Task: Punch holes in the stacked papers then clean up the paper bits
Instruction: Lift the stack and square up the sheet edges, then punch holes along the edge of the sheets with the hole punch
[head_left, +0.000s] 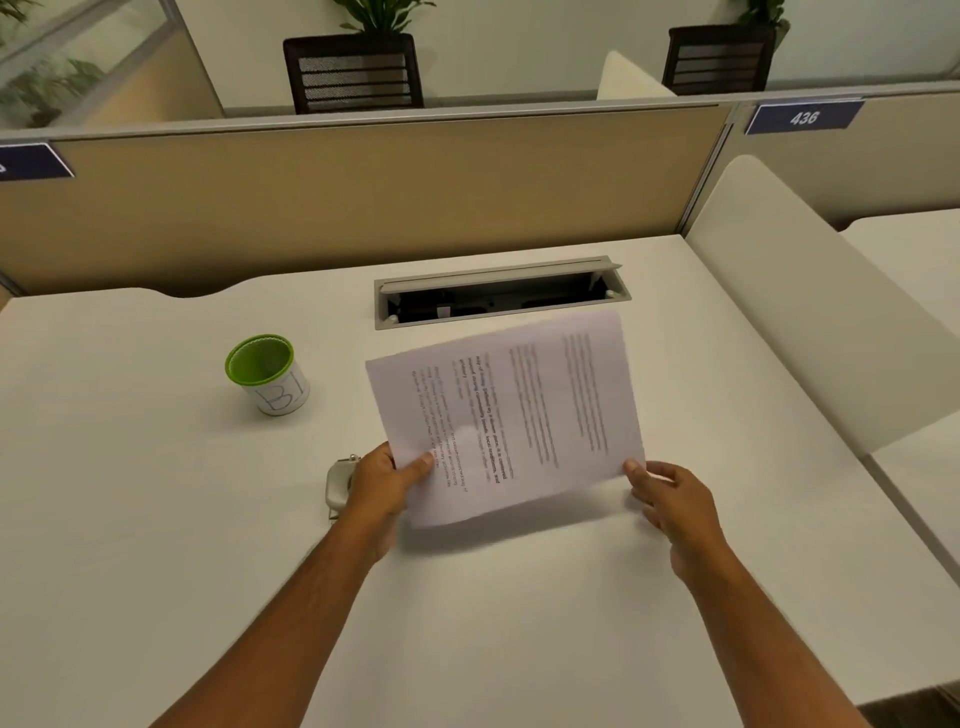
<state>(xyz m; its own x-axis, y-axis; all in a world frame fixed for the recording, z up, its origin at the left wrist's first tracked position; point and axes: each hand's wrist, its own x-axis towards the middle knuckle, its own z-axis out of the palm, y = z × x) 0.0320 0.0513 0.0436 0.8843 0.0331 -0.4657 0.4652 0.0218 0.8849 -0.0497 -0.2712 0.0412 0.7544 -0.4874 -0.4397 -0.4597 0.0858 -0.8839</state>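
Over a white worktop (156, 519), a person holds a stack of papers (506, 415) by its near edge with both hands. On the left hand (387, 483) the fingers are clamped on the near left corner, thumb on top of the printed sheet and the other fingers hidden beneath it. On the right hand (670, 499) the thumb tip touches the near right corner; the fingers behind it are loosely curled, and whether they pinch the papers cannot be told. The papers are lifted off the worktop, tilted, and blurred; printed lines of text run sideways across the top sheet, and a soft shadow lies on the worktop under the near edge.

Just beside the left fingers, on their outer side and partly hidden by that hand, a small pale punch (336, 486) sits on the worktop. Farther off, beyond and to the left of the left fingers, stands a white cup (267, 374) with a green rim, well apart from the papers. Beyond the papers' far edge an open cable tray (498, 293) is sunk into the worktop. Behind it runs a tan partition (363, 192), with a blue sign (802, 117) reading 436 at upper right, and two dark chairs (356, 73) past the partition.
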